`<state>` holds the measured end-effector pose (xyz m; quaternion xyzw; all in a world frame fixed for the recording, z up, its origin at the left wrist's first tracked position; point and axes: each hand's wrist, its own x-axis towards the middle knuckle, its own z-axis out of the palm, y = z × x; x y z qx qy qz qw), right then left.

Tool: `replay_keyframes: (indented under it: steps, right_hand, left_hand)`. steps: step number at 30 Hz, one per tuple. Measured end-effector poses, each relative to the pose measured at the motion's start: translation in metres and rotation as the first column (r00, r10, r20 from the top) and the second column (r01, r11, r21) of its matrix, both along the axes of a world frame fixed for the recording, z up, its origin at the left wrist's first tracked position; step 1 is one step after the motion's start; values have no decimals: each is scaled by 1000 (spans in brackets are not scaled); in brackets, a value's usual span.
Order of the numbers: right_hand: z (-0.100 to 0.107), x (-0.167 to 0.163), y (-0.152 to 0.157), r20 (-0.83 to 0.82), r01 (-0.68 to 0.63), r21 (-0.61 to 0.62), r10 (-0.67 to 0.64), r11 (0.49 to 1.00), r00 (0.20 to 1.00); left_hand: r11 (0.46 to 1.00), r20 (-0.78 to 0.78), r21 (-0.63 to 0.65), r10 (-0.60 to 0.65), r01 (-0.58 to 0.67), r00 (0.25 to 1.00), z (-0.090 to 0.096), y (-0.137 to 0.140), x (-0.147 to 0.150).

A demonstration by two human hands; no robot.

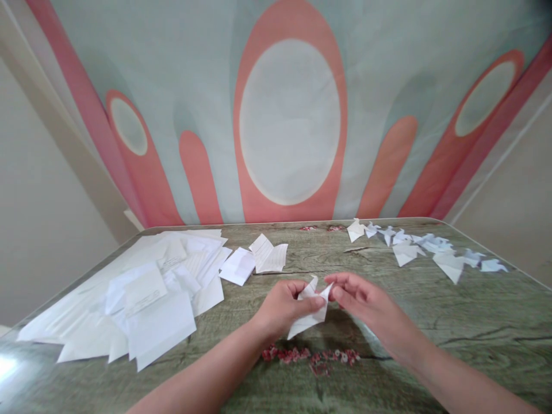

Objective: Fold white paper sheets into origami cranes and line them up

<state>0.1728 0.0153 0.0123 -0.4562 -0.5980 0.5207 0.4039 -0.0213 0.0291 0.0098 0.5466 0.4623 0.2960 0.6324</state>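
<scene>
A white origami bird (309, 322) made of folded paper is held above the near middle of the table. My left hand (282, 307) grips its body, the thumb lying across the paper. With its fingertips my right hand (353, 293) pinches the pointed tip on the bird's right side. A second narrow point, bent at its top, rises between the two hands. Part of the body is hidden behind the left thumb and fingers.
A large pile of white paper sheets (168, 328) covers the table's left side. Beside it lie a folded square (238, 266) and a creased sheet (269, 255). Several finished paper birds (405, 252) stand at the back right. A patterned wall hanging (288, 210) rises behind the wood-grain table (474, 362).
</scene>
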Motion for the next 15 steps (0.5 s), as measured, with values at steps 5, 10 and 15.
replay_keyframes:
  steps: [5, 10, 15]
  right_hand:
    - [-8, -5, 0, 138, 11, -2, -10, 1000, 990]
    - [-7, 1, 5, 128, 60, -7, -58, 998, 990]
    - [-2, 18, 18, 4, 246, 36, -247, 969, 969]
  left_hand:
    - [960, -198, 273, 125, -68, 972, 3, -7, 10]
    - [940, -284, 338, 144, -41, 948, 6, -10, 13]
    - [960, -279, 274, 139, -60, 950, -3, -8, 12]
